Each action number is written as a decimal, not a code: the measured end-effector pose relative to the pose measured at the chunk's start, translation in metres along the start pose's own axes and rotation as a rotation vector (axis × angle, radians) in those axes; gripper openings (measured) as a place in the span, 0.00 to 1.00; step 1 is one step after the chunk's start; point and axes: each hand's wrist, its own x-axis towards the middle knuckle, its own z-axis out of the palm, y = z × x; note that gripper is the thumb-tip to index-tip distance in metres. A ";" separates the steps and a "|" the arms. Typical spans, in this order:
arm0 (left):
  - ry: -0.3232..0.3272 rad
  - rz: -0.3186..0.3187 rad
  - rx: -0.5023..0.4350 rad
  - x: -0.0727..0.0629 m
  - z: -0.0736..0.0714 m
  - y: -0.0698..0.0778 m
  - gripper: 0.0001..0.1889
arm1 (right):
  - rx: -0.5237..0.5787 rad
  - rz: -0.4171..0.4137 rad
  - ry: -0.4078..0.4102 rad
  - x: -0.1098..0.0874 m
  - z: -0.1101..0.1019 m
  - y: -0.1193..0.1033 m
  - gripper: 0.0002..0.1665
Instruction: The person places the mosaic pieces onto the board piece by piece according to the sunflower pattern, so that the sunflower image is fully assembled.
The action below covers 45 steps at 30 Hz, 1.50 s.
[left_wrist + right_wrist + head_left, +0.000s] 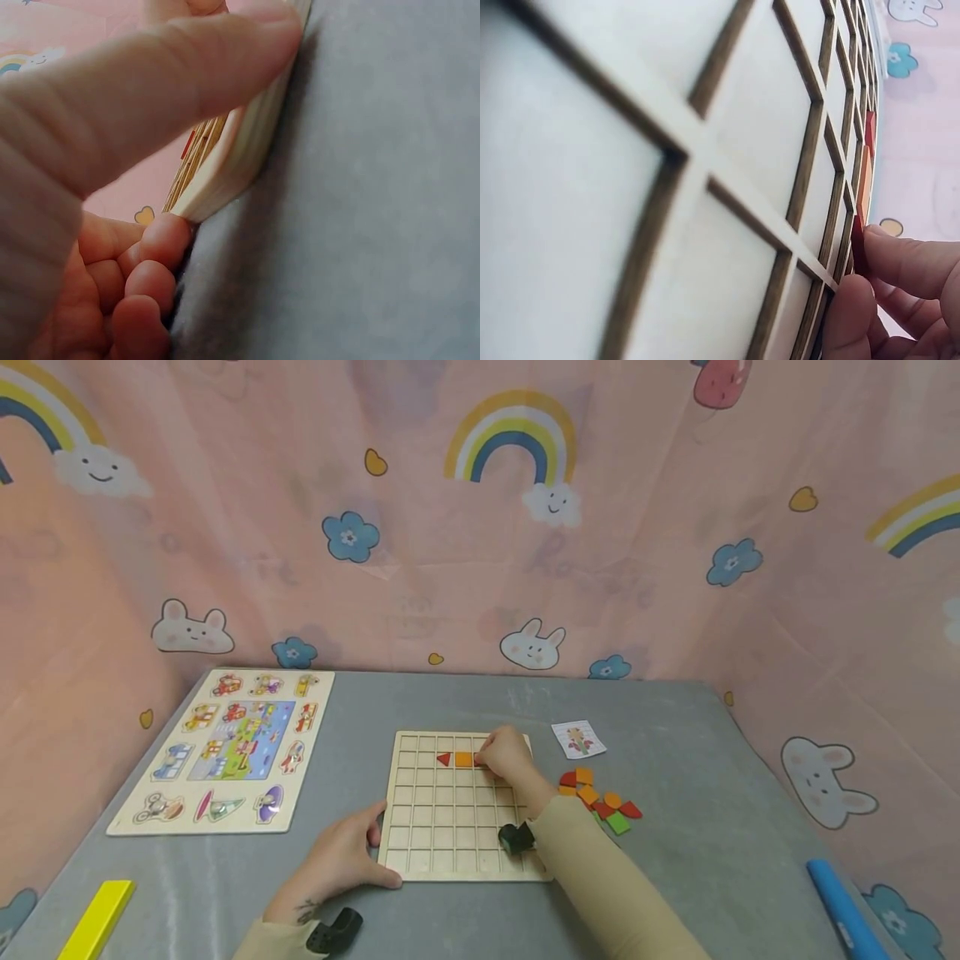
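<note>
As hands [341,857] touch gridded wood [447,838], the right [513,762] pinches a red piece [860,244].

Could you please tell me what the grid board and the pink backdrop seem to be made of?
The grid board: probably wood, pale and matt, with brown, scorched-looking edges along its ridges. The pink backdrop: likely thin, matt printed fabric, judging by its creases, though plastic sheeting is possible.
</note>
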 end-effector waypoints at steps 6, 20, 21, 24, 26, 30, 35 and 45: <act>0.003 -0.005 -0.008 -0.001 -0.001 -0.002 0.59 | -0.052 -0.018 0.003 0.000 0.003 -0.002 0.09; 0.004 0.023 -0.003 0.000 0.001 -0.002 0.58 | -0.132 -0.087 0.097 -0.017 -0.079 0.045 0.16; 0.004 0.024 -0.003 0.000 0.001 -0.001 0.58 | -0.152 -0.070 0.091 -0.019 -0.087 0.054 0.17; 0.005 0.022 -0.006 0.001 0.001 -0.001 0.58 | -0.197 -0.002 0.038 -0.027 -0.105 0.081 0.17; 0.004 0.019 -0.006 0.001 0.001 -0.001 0.58 | -0.247 0.046 -0.004 -0.033 -0.113 0.095 0.17; -0.002 0.016 -0.010 0.000 0.001 -0.001 0.58 | -0.368 0.112 -0.072 -0.043 -0.120 0.116 0.15; -0.008 0.009 -0.011 0.000 0.000 -0.002 0.59 | -0.445 0.118 -0.093 -0.049 -0.119 0.127 0.13; -0.006 -0.001 -0.007 0.000 0.000 -0.001 0.59 | -0.294 0.133 -0.100 -0.052 -0.123 0.108 0.05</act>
